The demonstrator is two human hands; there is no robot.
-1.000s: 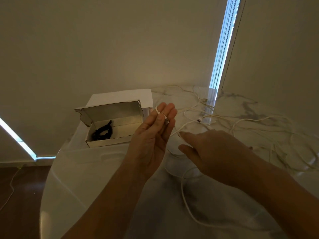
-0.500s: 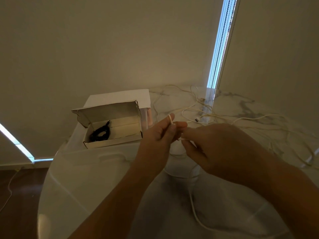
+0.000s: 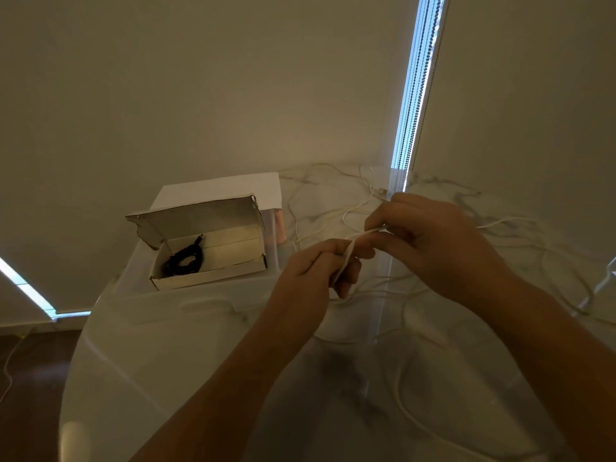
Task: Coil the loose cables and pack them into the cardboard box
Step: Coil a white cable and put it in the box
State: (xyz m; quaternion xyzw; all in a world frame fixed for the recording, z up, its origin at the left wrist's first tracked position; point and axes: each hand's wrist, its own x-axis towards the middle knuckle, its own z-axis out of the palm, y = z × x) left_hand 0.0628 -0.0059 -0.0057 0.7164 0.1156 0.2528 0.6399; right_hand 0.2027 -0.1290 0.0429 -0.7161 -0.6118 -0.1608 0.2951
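tabletop [image 3: 173,368]: glossy white marble-look surface, carries everything below
white cable [image 3: 346,261]: held above tabletop between both hands, right of the cardboard box; slack runs down in front of the box side and loops across tabletop toward the near edge
left hand [image 3: 316,271]: right of box, closest hand to it; fingers [image 3: 346,281] curled, cable wrapped over them and gripped
right hand [image 3: 430,241]: further right of box, touching left hand's fingertips; thumb and forefinger pinch the cable strand, other fingers curled under
cardboard box [image 3: 213,278]: on tabletop's left side, lid flap standing open at the back
black cable [image 3: 185,260]: coiled, lying inside box at its left end; one plug end sticks up toward the middle
loose cables [image 3: 333,201]: white tangle on tabletop, right of and behind box, spreading well to the right past both hands
white sheet [image 3: 220,191]: flat, directly behind box, touching its open lid
blinds [image 3: 200,78]: behind box and tabletop; bright vertical gap with bead chain off to the right
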